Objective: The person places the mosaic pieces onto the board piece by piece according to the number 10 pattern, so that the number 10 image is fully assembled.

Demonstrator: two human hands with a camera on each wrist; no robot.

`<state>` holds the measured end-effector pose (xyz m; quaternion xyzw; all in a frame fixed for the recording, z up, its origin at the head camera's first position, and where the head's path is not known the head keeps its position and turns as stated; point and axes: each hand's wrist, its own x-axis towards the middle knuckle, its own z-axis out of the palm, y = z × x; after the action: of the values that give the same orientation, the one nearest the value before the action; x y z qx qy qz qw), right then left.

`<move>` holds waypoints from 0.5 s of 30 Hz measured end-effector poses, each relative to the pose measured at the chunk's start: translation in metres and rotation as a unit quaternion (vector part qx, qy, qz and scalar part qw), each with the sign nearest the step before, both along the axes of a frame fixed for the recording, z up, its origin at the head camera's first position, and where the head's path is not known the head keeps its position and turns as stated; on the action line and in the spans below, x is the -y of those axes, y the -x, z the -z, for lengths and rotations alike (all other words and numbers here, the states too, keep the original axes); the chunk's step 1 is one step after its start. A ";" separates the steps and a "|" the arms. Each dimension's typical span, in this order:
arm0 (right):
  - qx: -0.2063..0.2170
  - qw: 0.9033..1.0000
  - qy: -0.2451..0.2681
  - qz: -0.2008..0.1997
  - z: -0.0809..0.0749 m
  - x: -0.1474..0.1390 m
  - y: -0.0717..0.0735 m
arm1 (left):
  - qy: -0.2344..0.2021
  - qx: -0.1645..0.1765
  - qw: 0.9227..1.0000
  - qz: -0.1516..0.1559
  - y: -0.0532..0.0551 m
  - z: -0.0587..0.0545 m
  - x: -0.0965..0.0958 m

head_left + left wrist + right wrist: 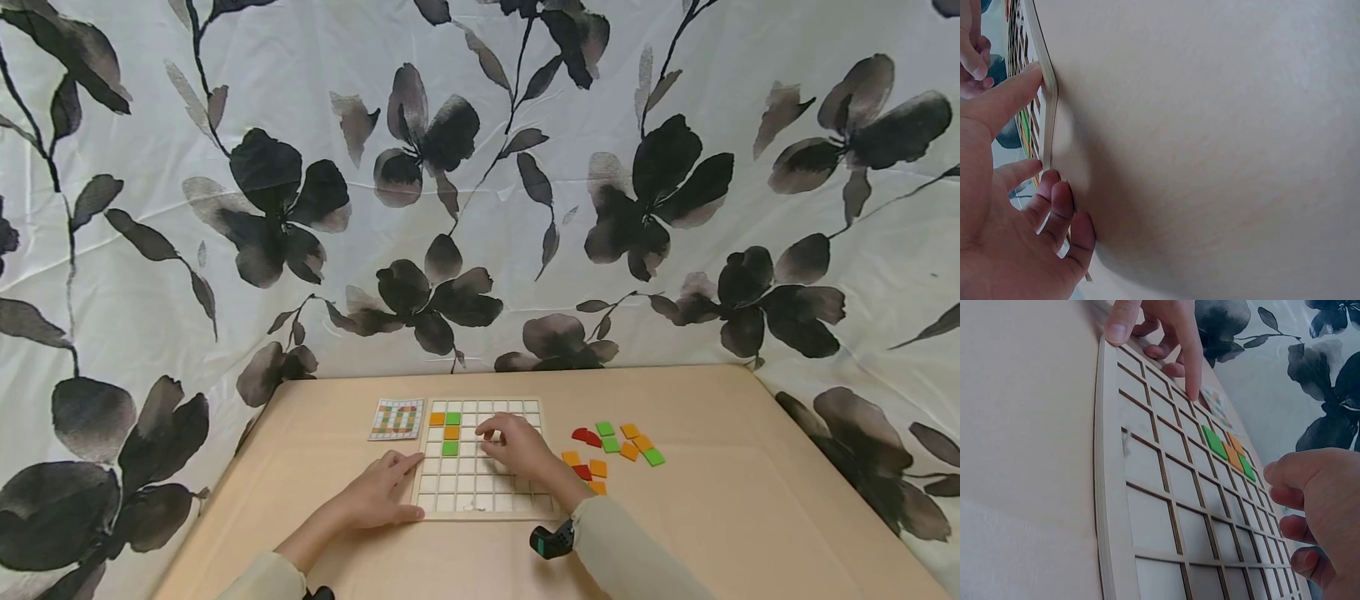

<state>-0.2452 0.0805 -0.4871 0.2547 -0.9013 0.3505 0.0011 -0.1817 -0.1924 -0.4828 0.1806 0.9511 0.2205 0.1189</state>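
While my L hand [378, 493] rests, fingers spread, on the L edge of the grid board [461, 482], prob. to steady it on the bench [247, 500], my R hand [521, 447] hovers above, fingers curled; can't tell if they've a tile. Loose tiles [628, 451] lie R, for quick reach.

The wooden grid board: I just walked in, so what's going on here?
A person's left-hand grip touches the left edge of the pale wooden grid board, while the right-hand grip is over its cells; whether it holds a piece is unclear. Two orange and two green square tiles sit near its far left corner. Loose flat green, orange and red pieces lie to its right, and a small patterned card to its left.
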 end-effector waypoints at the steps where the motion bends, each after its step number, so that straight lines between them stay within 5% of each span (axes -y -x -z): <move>1: 0.001 1.000 0.002 0.001 0.000 -0.002 0.000 | 0.000 0.002 1.000 -0.001 0.000 0.000 0.000; 15: 0.003 1.000 0.018 0.014 0.004 -0.021 -0.007 | -0.001 0.001 1.000 -0.004 0.000 0.003 0.001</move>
<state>-0.2378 0.1017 -0.4913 0.2406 -0.8983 0.3676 0.0083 -0.1817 -0.1934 -0.4855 0.1768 0.9515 0.2219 0.1193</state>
